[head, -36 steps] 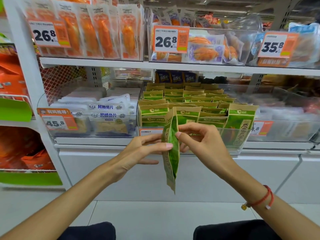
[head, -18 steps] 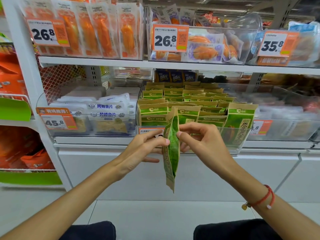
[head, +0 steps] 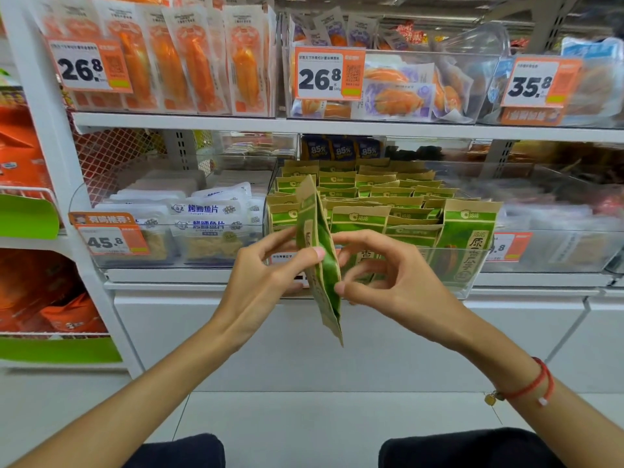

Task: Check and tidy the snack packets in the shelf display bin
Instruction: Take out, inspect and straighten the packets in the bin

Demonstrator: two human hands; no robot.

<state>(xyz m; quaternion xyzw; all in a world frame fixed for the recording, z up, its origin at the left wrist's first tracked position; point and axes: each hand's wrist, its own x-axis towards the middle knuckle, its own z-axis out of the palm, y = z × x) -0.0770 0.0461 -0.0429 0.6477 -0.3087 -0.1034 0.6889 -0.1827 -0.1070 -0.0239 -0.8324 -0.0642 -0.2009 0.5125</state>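
a shop: shelves (head: 337, 125) of packaged snacks, orange price tags (head: 329, 73), probably a supermarket.

Packet (head: 319, 261): matt kraft-brown paper edges, green printed face with slight sheen. Binned packets (head: 469, 231): same brown paper look, green panels. Bin (head: 472, 265): clear hard plastic, glossy, smooth. Fish packs (head: 209, 228): white plastic film, soft gloss. Orange packs (head: 189, 62): clear glossy film. Price tags (head: 329, 74): smooth printed card, orange-edged. Shelf (head: 337, 126): white, smooth, looks like painted metal. Bracelet (head: 537, 383): red cord. Floor (head: 304, 413): pale glossy tile.
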